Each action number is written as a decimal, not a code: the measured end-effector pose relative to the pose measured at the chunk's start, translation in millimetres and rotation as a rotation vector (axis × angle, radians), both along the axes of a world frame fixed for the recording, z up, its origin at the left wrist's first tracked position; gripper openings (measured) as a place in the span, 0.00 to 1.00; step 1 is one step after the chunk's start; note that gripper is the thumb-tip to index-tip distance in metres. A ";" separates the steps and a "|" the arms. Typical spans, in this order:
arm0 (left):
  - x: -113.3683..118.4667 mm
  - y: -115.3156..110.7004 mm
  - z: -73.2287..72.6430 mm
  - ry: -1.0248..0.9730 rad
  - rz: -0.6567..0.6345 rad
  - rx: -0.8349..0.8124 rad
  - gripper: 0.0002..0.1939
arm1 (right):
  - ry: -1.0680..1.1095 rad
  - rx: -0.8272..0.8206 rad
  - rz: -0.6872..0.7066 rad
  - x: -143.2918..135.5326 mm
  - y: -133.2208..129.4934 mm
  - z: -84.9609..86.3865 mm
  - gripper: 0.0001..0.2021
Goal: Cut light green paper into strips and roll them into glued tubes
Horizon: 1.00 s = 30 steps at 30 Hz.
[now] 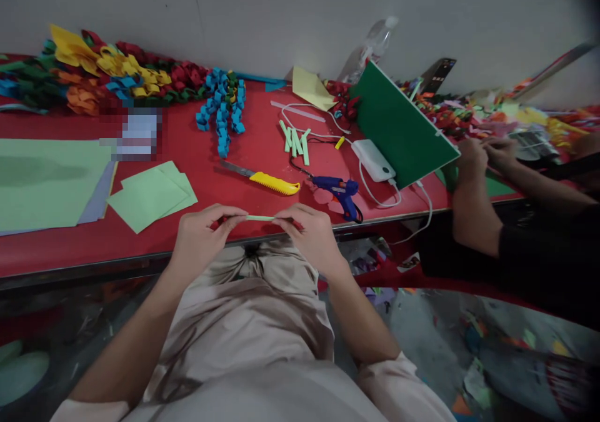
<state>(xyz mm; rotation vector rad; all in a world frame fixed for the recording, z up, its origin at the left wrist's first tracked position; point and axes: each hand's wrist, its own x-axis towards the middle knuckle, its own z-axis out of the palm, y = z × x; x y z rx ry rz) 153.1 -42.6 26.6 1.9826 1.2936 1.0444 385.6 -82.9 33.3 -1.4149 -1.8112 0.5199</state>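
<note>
A thin, light green paper strip (260, 217) is stretched level between my two hands near the table's front edge. My left hand (206, 231) pinches its left end, and my right hand (309, 231) pinches the right end. Just beyond them lie a yellow-handled cutter (275, 183) with its blade pointing left and a blue glue gun (338, 190). Several rolled or folded light green pieces (295, 142) sit further back. To the left of my left hand is a small stack of light green paper squares (154, 194).
Large green sheets (47, 178) cover the red table (173, 234) at left. Colourful paper chains (135, 75) line the wall. At right stand a green board (403, 128), a white power bank (374, 159) with cables and a bottle (379, 40). Another person's hands (487, 153) are beyond the board.
</note>
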 end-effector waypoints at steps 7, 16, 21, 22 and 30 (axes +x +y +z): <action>-14.3 -6.7 -1.5 0.034 -0.113 0.073 0.09 | -0.267 0.014 0.108 -16.2 1.6 19.4 0.07; -26.1 -6.7 -10.0 -0.031 -0.194 0.092 0.11 | -0.412 0.082 0.223 -26.7 14.3 17.8 0.09; -42.5 -3.7 -9.5 0.053 -0.192 0.058 0.19 | -0.357 -0.021 0.230 -17.8 11.8 17.2 0.10; -46.3 -2.4 -8.2 0.086 -0.128 0.091 0.19 | -0.317 -0.017 0.169 -15.4 14.2 18.8 0.10; -82.8 12.1 -16.4 0.515 0.201 0.215 0.25 | -0.395 0.233 -0.589 8.9 85.2 44.7 0.22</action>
